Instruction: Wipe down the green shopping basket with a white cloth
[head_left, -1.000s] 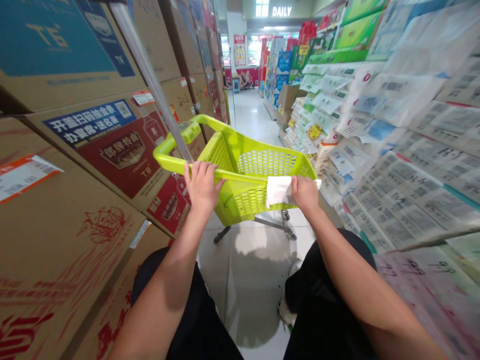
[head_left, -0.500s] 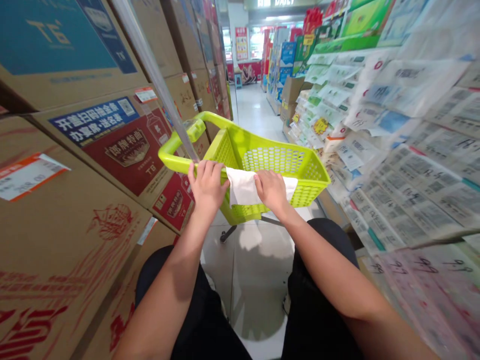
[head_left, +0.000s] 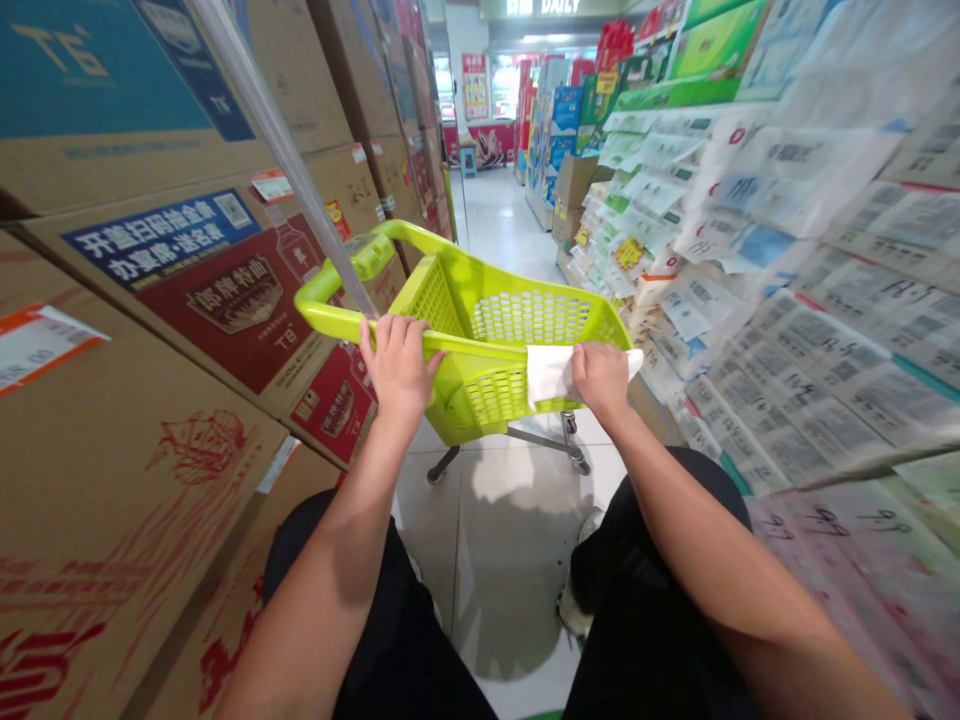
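Note:
A lime-green shopping cart (head_left: 480, 352) with a perforated basket stands across the aisle in front of me. My left hand (head_left: 397, 358) grips its near top rim close to the handle end, fingers over the edge and thumb on my side. Farther right, my right hand (head_left: 602, 378) is closed on a white cloth (head_left: 550, 374), which it presses against the near rim toward the front end. The cloth hangs down over the basket's outer side. The fingers of my right hand are partly hidden behind the rim and the cloth.
Stacked cardboard boxes (head_left: 225, 300) wall the left side, with a metal pole (head_left: 281, 150) rising before them by the cart handle. Wrapped paper packs (head_left: 795, 370) are piled on the right. The tiled floor (head_left: 499, 200) runs on to a blue stool (head_left: 468, 160).
My right hand has slid the white cloth to the right along the near rim, baring the middle of it. The left hand keeps its hold, and the view has shifted slightly.

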